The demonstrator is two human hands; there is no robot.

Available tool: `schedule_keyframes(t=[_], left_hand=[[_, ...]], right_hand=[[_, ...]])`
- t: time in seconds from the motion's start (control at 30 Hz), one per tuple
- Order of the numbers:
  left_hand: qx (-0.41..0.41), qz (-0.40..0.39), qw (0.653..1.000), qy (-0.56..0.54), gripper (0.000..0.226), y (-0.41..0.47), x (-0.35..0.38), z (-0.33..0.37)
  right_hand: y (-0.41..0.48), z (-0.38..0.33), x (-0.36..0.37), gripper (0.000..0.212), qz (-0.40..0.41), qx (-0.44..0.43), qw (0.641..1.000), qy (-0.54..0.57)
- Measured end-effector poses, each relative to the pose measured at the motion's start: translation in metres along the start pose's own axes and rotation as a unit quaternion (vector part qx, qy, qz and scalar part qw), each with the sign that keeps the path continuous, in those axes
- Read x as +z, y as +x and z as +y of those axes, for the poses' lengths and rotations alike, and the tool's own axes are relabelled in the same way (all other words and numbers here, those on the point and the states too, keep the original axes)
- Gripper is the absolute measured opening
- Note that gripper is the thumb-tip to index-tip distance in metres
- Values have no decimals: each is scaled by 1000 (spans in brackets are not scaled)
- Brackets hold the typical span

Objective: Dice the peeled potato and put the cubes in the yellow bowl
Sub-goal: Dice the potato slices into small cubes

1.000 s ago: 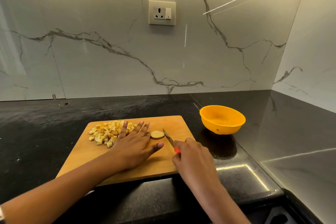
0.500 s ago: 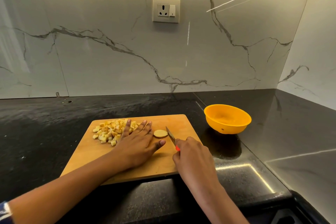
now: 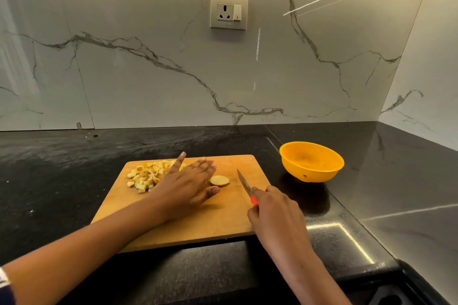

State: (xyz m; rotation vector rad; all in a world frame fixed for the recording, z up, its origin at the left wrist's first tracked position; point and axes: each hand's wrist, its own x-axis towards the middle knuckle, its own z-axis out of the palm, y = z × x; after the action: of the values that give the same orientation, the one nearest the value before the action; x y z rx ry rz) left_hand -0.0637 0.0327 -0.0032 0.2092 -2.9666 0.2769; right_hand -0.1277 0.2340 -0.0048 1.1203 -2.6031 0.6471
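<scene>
- Cubes (image 3: 148, 177) sit in a loose heap at the far left of the board (image 3: 223, 220), and one round slice (image 3: 219, 180) lies flat and uncut near the board's middle. We judge the dicing to be close to its end.
- We see nothing in the yellow bowl (image 3: 311, 173). It stands on the dark counter (image 3: 62, 168) to the right of the board, apart from it, so the transfer has not begun.
- Our left hand (image 3: 184, 187) lies palm down between the heap and the slice, with its fingers straight and spread and holding nothing. The fingertips reach the heap's right edge, one finger lifts clear of the rest, and the thumb tip is just beside the slice.
- Our right hand (image 3: 275, 213) is curled round the red handle of the knife (image 3: 244, 183). The blade points away from us and slightly left, and its tip is near the slice but not on it. We cannot tell whether the edge touches the board.
- Next, as we read it, the left hand should pin the slice with its fingertips tucked back. The knife then cuts it into strips and crosswise into cubes.
- After that, everything on the board needs gathering and carrying to the bowl. The slice is thin and may slide under the blade.
</scene>
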Motion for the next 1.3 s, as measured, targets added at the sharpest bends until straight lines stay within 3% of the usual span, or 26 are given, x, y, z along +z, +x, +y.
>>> schedule_keyframes(t=[0.13, 0.23, 0.43, 1.07, 1.3], left_hand=[[109, -12, 994, -18, 75, -3, -7, -24], [162, -58, 984, -53, 67, -5, -10, -39], [209, -109, 971, -32, 68, 3, -11, -45], [223, -104, 968, -53, 77, 6, -3, -52], [222, -109, 968, -45, 76, 6, -5, -51]], right_hand=[[-3, 5, -2, 45, -9, -19, 999, 34], [-5, 8, -1, 46, -8, -34, 998, 43], [-4, 5, 0, 46, -3, -32, 998, 56], [9, -16, 4, 45, -42, -76, 996, 18], [3, -14, 11, 47, -20, -59, 997, 35]])
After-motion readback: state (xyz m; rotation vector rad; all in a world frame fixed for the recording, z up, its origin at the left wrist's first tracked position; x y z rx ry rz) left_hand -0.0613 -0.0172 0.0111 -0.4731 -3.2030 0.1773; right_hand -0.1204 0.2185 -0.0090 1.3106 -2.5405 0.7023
